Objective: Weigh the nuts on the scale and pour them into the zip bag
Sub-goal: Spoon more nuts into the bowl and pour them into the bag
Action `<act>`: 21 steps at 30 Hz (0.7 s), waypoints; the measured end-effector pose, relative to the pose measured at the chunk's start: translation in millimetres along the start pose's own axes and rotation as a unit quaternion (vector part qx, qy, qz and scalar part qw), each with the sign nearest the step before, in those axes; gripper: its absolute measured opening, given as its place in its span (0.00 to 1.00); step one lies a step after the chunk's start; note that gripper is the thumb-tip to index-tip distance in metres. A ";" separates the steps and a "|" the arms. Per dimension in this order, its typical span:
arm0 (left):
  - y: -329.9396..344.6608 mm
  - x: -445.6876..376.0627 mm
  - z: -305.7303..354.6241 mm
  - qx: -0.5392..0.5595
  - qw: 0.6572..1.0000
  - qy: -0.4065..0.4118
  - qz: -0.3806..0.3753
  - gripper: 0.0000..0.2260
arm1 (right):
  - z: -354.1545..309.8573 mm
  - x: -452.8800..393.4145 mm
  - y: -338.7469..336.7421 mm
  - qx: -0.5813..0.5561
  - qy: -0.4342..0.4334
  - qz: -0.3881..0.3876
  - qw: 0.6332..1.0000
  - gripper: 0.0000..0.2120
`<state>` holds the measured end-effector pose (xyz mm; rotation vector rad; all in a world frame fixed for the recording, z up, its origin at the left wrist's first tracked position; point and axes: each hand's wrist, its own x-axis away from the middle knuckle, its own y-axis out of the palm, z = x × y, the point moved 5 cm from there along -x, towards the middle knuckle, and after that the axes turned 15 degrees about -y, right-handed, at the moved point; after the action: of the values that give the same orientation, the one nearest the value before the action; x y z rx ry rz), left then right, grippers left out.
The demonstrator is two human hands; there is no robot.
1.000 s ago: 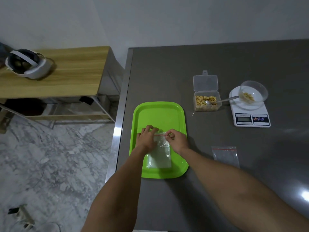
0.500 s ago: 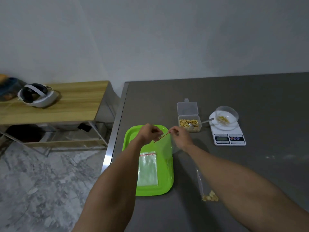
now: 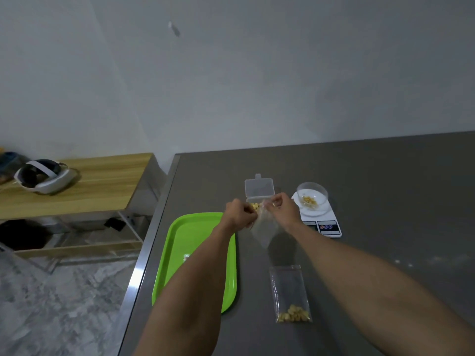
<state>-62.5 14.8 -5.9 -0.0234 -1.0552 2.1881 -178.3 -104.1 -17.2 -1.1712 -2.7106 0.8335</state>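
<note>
An empty clear zip bag [image 3: 264, 228] hangs above the grey table, pinched at its top edge between my left hand [image 3: 240, 214] and my right hand [image 3: 284, 208]. Behind the hands stands a clear box of nuts [image 3: 255, 205] with its lid flipped back. To the right a white scale [image 3: 322, 222] carries a clear bowl [image 3: 312, 195] holding a few nuts. A second zip bag [image 3: 290, 295] lies flat near me with nuts in its bottom end. My left forearm crosses the green tray [image 3: 195, 242] and hides most of what lies in it.
The grey table [image 3: 385, 201] ends in a metal left edge beside the tray. A wooden side table [image 3: 97, 183] at the left holds a white headset [image 3: 42, 179]. Marble floor lies below it. A plain wall stands behind.
Both hands lifted a zip bag off the green tray and carried it up and to the right, in front of the nut box. The view tilted upward, showing more wall.
</note>
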 end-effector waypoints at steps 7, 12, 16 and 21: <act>19.1 10.6 26.4 0.010 1.000 0.022 -0.004 0.03 | 9.7 6.2 -17.8 -0.051 0.064 -0.053 0.995 0.06; 24.6 11.9 32.0 0.021 0.999 0.025 -0.012 0.04 | 5.9 3.5 -29.8 -0.042 0.075 -0.060 0.994 0.04; 23.2 12.9 32.2 0.074 0.997 0.008 0.016 0.06 | 6.0 -1.5 -33.0 0.035 0.056 -0.047 0.997 0.07; 15.1 7.2 24.4 0.138 0.989 -0.039 0.037 0.03 | 0.5 -4.1 -42.6 0.093 0.011 -0.033 0.995 0.05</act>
<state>-84.0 -3.9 1.9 0.1526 -0.7958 2.4008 -203.4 -131.1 4.5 -1.0404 -2.5730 1.0304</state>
